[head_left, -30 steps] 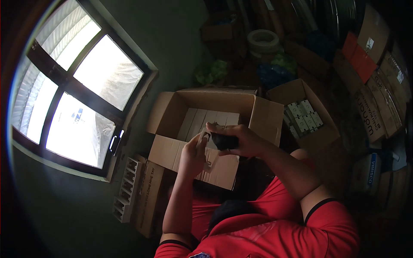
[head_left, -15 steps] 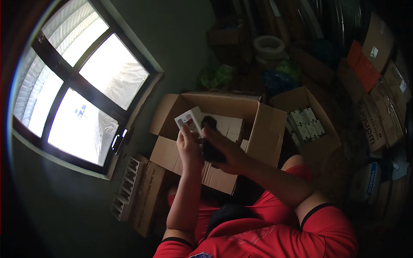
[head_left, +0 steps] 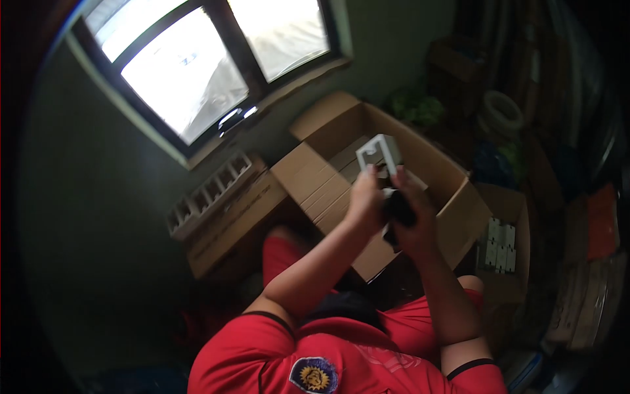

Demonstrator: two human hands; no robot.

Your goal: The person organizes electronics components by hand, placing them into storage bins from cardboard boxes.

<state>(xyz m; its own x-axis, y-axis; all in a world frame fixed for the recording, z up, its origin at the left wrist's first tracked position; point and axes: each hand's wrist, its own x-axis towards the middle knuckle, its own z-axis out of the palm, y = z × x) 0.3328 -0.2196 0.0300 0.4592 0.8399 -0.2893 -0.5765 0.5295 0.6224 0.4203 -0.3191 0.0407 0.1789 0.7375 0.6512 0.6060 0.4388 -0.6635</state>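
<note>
Daylight came through the window (head_left: 190, 75) onto a dim wall. I saw the white frame (head_left: 392, 152) raised above the open carton (head_left: 314, 178), its lower end in the left hand's (head_left: 365, 198) grip. The right hand's (head_left: 420, 226) grip was closed round a black object (head_left: 399, 207), its fingertips by the frame. Both hands hid part of the carton's inside. One carton flap stood before a smaller box (head_left: 518, 287) of white pieces (head_left: 500, 247); a slotted white rack (head_left: 210, 194) leaned beside a long box (head_left: 236, 222).
</note>
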